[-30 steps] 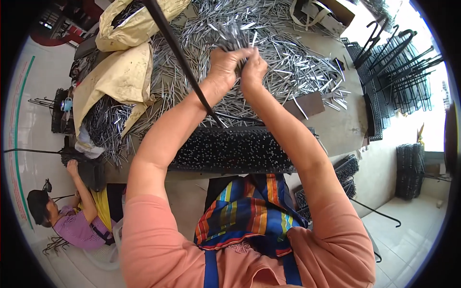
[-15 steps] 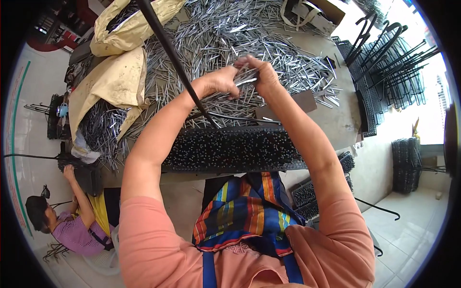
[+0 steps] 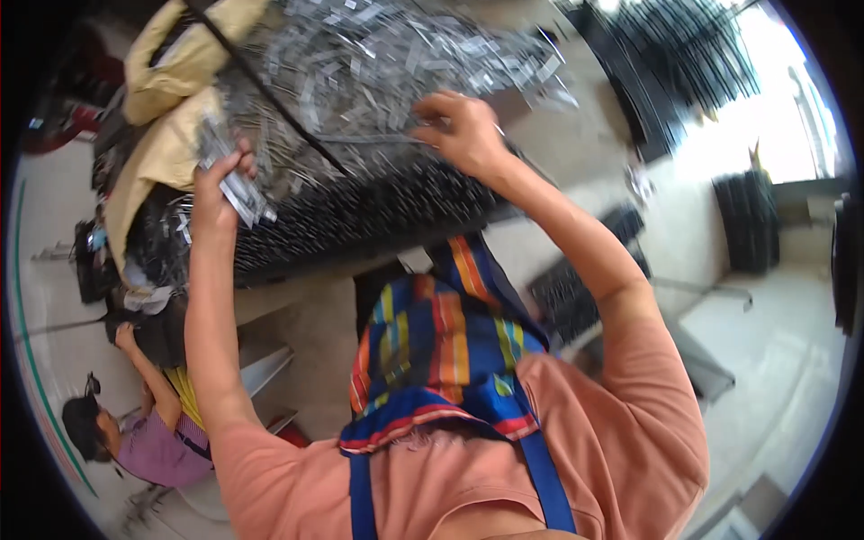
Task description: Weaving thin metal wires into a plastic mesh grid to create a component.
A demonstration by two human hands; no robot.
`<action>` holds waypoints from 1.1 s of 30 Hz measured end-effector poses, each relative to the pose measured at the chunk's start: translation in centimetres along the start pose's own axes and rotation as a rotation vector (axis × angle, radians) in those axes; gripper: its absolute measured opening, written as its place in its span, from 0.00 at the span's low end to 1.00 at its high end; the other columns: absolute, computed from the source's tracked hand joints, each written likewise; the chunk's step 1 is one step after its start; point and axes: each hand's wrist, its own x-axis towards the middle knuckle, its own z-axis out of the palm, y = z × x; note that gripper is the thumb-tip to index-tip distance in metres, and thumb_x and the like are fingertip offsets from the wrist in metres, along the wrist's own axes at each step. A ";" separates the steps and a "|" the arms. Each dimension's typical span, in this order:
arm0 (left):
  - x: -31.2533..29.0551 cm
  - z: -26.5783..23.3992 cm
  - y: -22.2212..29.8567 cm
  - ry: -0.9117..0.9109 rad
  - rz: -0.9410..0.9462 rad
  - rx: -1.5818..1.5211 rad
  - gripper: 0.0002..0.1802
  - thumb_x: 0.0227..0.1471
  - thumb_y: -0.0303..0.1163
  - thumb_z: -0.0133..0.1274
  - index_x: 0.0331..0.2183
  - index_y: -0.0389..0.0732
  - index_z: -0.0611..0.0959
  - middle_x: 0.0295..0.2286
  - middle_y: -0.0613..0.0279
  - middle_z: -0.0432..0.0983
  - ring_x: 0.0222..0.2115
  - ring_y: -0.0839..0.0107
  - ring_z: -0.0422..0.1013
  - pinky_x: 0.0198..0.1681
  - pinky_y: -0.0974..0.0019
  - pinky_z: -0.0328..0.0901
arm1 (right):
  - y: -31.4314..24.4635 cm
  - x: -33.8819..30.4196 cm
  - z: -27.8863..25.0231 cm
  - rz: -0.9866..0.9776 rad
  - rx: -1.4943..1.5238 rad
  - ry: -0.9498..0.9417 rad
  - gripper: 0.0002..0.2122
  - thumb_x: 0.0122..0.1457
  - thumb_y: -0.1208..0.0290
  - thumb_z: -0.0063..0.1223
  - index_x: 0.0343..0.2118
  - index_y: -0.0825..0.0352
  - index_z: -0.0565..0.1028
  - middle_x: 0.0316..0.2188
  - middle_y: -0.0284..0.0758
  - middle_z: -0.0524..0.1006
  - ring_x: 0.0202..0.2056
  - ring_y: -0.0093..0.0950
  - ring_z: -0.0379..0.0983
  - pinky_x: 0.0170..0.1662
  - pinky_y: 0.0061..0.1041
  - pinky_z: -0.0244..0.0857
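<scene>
My left hand [image 3: 225,180] is closed around a bundle of thin silvery metal strips [image 3: 241,196], whose ends stick out on both sides of the fist. It is over the left end of a long black bristly board [image 3: 360,211] densely set with small upright pieces. Above the board's right part hovers my right hand [image 3: 463,130], its fingers bent and thumb apart. Nothing shows clearly between them, and motion blurs the picture. Beyond both hands a wide heap of loose metal strips [image 3: 360,54] covers the table.
A dark rod [image 3: 261,85] slants down to the board. Tan sacks [image 3: 166,148] stand at the left. Black racks with hooked rods [image 3: 666,81] are at the far right, dark stacks [image 3: 747,220] below them. A co-worker [image 3: 153,441] sits at the lower left.
My hands have parted: the left moved left and nearer with the metal strips, the right came slightly nearer. The whole view has shifted and tilted.
</scene>
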 end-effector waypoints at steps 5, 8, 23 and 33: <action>-14.2 12.4 -11.4 0.059 -0.283 0.035 0.24 0.36 0.16 0.53 0.41 0.37 0.77 0.29 0.61 0.76 0.27 0.70 0.74 0.32 0.67 0.71 | -4.3 -7.3 2.8 -0.322 0.257 -0.070 0.28 0.52 0.53 0.57 0.50 0.71 0.71 0.43 0.46 0.74 0.48 0.44 0.70 0.49 0.35 0.65; -18.9 14.5 -18.7 -0.289 -0.498 -0.212 0.26 0.35 0.15 0.55 0.42 0.39 0.76 0.33 0.56 0.77 0.32 0.63 0.76 0.36 0.61 0.74 | -1.7 -12.5 5.5 -0.188 0.535 -0.286 0.21 0.54 0.57 0.55 0.43 0.71 0.76 0.36 0.43 0.77 0.38 0.39 0.75 0.41 0.33 0.68; -20.2 17.4 -20.8 -0.393 -0.812 -0.056 0.15 0.41 0.15 0.56 0.36 0.33 0.78 0.25 0.55 0.77 0.23 0.68 0.76 0.26 0.68 0.72 | 0.7 -21.7 2.0 0.493 1.040 -0.039 0.19 0.55 0.71 0.52 0.49 0.73 0.72 0.42 0.37 0.75 0.46 0.29 0.71 0.51 0.29 0.65; -20.5 16.3 -21.5 -0.355 -0.847 0.047 0.18 0.39 0.13 0.57 0.37 0.34 0.79 0.27 0.57 0.78 0.23 0.67 0.76 0.26 0.68 0.73 | 1.2 -22.7 3.3 0.043 0.292 0.068 0.13 0.50 0.63 0.59 0.35 0.65 0.81 0.34 0.38 0.78 0.35 0.31 0.75 0.36 0.30 0.68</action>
